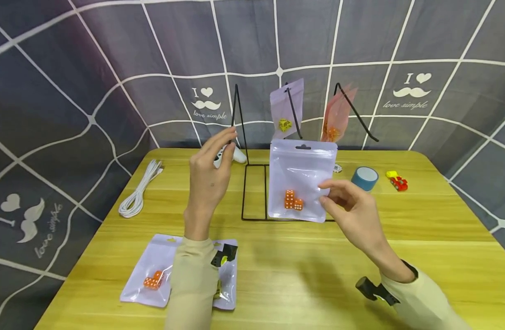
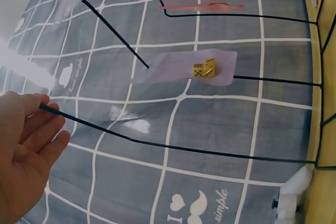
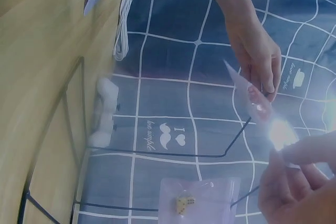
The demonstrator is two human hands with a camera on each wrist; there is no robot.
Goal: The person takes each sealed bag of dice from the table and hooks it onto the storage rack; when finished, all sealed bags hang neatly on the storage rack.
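Observation:
My right hand [image 1: 355,211] pinches the right edge of a pale lilac zip bag [image 1: 302,172] with orange dice [image 1: 289,199] inside. The bag is held upright, its hang hole at the top, in front of a black wire rack [image 1: 243,192]. At the left, my left hand [image 1: 211,169] pinches the tip of the rack's left hook [image 2: 131,139] between thumb and fingers, as the left wrist view shows. A lilac bag with yellow dice [image 1: 286,107] hangs on the middle hook, and a pink bag with orange dice [image 1: 339,112] on the right hook.
Two more lilac bags, one with orange dice [image 1: 153,280], lie at the front left, partly under my left sleeve [image 1: 194,279]. Around the rack are a white cable [image 1: 139,195], a white game controller [image 1: 238,156], a blue tape roll [image 1: 365,178] and a red toy car [image 1: 398,183].

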